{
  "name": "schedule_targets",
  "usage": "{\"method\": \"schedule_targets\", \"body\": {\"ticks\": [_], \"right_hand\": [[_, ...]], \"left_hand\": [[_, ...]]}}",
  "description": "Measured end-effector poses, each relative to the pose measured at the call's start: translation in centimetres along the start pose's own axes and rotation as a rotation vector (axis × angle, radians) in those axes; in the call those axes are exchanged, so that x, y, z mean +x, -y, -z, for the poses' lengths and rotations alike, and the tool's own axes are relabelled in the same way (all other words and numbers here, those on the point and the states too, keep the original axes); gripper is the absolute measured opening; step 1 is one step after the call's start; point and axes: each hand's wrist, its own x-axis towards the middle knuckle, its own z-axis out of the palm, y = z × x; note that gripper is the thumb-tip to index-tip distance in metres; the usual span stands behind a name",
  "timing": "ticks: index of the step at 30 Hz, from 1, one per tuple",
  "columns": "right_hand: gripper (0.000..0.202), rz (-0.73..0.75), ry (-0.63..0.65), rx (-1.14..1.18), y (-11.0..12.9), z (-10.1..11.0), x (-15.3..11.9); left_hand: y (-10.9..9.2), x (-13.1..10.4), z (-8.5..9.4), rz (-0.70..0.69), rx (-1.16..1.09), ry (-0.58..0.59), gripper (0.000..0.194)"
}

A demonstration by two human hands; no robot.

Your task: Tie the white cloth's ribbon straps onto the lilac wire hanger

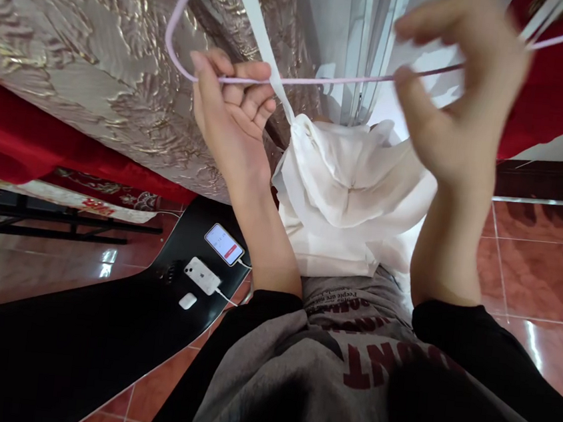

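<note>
Fabric (358, 199) in soft white folds drapes below a lilac hanger (335, 81), and a white strap (258, 20) crosses the hanger's long bar and runs down to the cloth. From my remote post I see the left hand (242, 109) curled around the bar near its rounded corner, presumably to steady it. The right hand (478, 104), blurred, has thumb and finger spread astride the bar, pinching nothing, which probably leaves the bar free there. A lit phone (224, 244) lies on a black seat (149, 321), cabled, apparently for charging.
</note>
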Motion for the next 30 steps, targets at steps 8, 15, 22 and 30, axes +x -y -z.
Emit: {"method": "schedule_targets", "body": {"ticks": [8, 15, 22, 30], "right_hand": [[0.023, 0.094, -0.142, -0.069, -0.9, -2.6, -1.7], [0.036, 0.055, -0.296, -0.043, -1.9, -2.6, -2.1], [0.033, 0.015, -0.255, -0.066, -1.4, -3.0, -2.1], [0.034, 0.042, -0.246, -0.065, -0.7, -3.1, -2.8]], "left_hand": [[0.7, -0.9, 2.0, 0.113, 0.206, 0.16, 0.027], [-3.2, -2.4, 4.0, 0.015, 0.439, 0.385, 0.035], [-4.2, -3.5, 3.2, 0.029, 0.33, 0.434, 0.029], [-8.1, -3.8, -1.2, 0.203, -0.133, 0.275, 0.07]]}}
